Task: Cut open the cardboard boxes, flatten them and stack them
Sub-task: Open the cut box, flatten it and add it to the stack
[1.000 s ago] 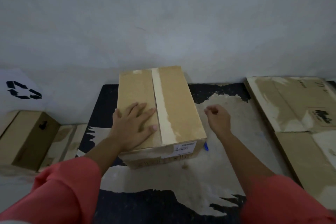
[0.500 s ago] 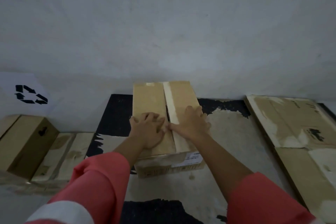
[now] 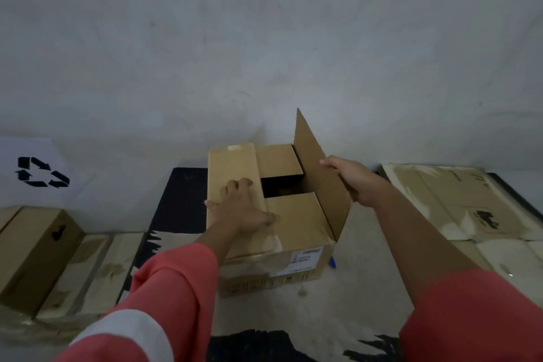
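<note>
A brown cardboard box (image 3: 296, 229) stands on the worn floor in front of me, its top partly open with a dark gap in the middle. My right hand (image 3: 352, 179) grips the right top flap (image 3: 317, 173), which stands nearly upright. My left hand (image 3: 241, 206) lies on the left top flap, fingers curled at its inner edge and thumb on the near inner flap. A white label is on the box's near side. A small blue object (image 3: 332, 262), possibly the cutter, lies on the floor at the box's right base.
Flattened cardboard (image 3: 458, 203) lies stacked on the right. At the left stand a closed brown box (image 3: 32, 256) and flat cardboard pieces (image 3: 97, 270). A white sign with a recycling symbol (image 3: 41, 172) leans on the grey wall behind.
Both hands were pressed on the taped seam of the closed box. Now my right hand has lifted the right flap upright and the box top is open; my left hand stays on the left flap.
</note>
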